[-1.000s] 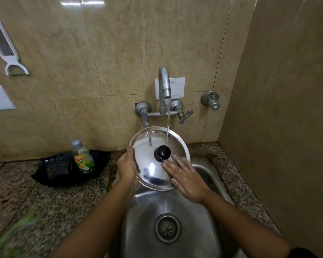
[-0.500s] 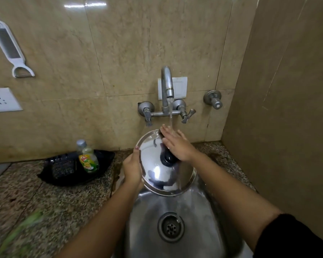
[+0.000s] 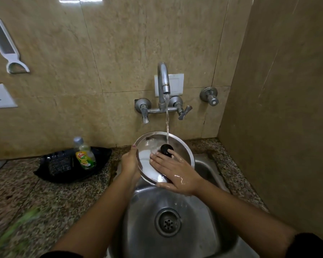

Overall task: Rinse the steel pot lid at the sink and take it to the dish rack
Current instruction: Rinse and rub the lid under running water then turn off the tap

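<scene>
Far left, on the glossy beige wall tile: a white plastic peeler [image 3: 5, 46] hangs tilted, with a white socket plate [image 3: 0, 96] below it. On the speckled granite counter [image 3: 26, 194] lies a black, ribbed plastic tray [image 3: 63, 164]; a clear dish-soap bottle [image 3: 84, 155] with a grey cap and a yellow-green label stands in it, leaning slightly.

Left hand [image 3: 129, 162]: wrapped round the left rim of the steel pot lid [image 3: 179, 149], thumb tip on the upper face, fingers hidden behind. Lid is round, shallow-domed, polished, with a black round knob [image 3: 166, 149] at centre. It is held tilted, top face toward the camera, above the back edge of the sink [image 3: 144, 229].

A thin stream from the curved chrome tap [image 3: 163, 81] lands on the lid just above the knob.

Right hand [image 3: 175, 174]: wet, fingers spread flat on the lower face of the lid, fingertips just beside the knob; not gripping.

Sink basin is brushed steel, with a round perforated drain [image 3: 167, 222]. Right of the tap, a round chrome valve [image 3: 209, 95] on the wall.
</scene>
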`<state>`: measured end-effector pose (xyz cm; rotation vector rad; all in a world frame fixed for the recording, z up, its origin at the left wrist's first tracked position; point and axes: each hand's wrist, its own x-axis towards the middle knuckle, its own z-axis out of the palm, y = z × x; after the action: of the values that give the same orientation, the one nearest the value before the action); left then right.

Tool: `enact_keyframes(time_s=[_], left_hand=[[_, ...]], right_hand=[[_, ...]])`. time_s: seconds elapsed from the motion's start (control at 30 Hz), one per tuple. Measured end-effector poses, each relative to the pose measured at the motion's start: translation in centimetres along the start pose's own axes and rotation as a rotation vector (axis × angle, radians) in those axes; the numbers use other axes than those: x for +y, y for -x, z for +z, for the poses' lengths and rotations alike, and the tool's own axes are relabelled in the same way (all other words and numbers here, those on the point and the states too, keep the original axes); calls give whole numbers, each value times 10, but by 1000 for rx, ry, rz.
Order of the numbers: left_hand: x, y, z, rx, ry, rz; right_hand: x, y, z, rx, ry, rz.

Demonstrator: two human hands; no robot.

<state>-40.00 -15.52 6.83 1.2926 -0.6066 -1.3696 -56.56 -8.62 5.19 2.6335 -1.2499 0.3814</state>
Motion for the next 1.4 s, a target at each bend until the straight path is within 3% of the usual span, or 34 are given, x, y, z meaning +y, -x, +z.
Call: enact_keyframes(time_s=[0.13, 0.2, 0.27, 0.33, 0.43, 0.53, 0.63, 0.7, 0.83, 0.93, 1.03, 1.2, 1.4], left_hand=[[5, 3, 5, -22, 36, -78], [6, 6, 8, -46, 61, -114], [7, 9, 9, -87, 107, -182], [6, 9, 8, -159, 147, -244], [4, 4, 7, -259, -17, -187], [-3, -1, 7, -95, -108, 1], [-9, -9, -3, 79, -71, 14], [-12, -10, -10, -34, -30, -75], [-16, -2, -11, -457, 156, -236], [-21, 3, -4, -517, 106, -232], [-27, 8, 4, -509, 9, -181], [-34, 15, 10, -440, -51, -87], [-18, -2, -9, -257, -2, 4]], right_hand=[[3, 9, -7, 66, 96, -90], [4, 11, -6, 168, 144, -174], [7, 11, -8, 316, 41, -166], [10, 5, -13, 440, -135, -15], [15, -13, -23, 562, -514, 505], [29, -30, -26, 680, -1072, 852], [37, -30, -24, 728, -1334, 1002], [39, -24, -24, 739, -1517, 1089], [46, -6, -21, 741, -1808, 1166], [54, 13, -18, 710, -1881, 1262], [61, 31, -12, 705, -1863, 1350], [67, 36, 2, 811, -1526, 1362], [53, 41, 26, 571, -702, 844]])
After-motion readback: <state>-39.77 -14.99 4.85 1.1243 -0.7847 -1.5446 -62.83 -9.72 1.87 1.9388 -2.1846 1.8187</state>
